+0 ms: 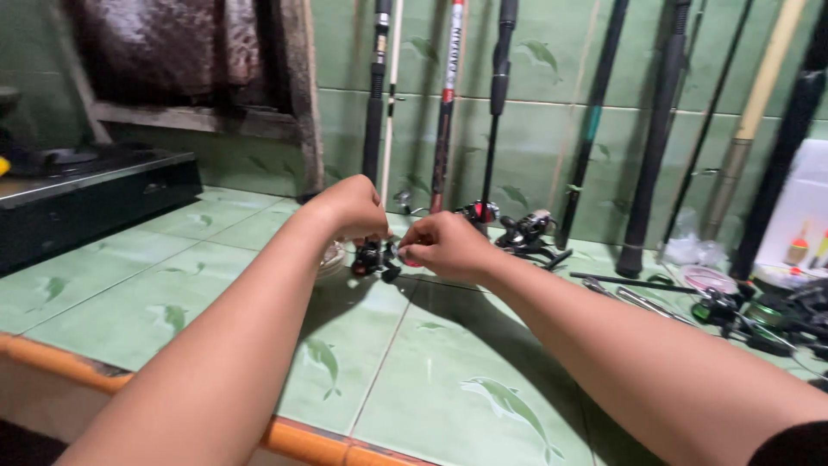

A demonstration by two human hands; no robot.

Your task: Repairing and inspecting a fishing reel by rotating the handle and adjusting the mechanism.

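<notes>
Both hands pinch one small black fishing reel [377, 257]: the left hand [349, 207] closes its grip over the top, the right hand [444, 243] nips a red part at its side, and the reel hangs just above the green tiled surface [379, 371]. Fishing rods [496, 103] lean loosely on the wall just behind, so a stray elbow could likely topple them; another reel [526, 231] lies near, and a tiny part slipping loose might well roll off
</notes>
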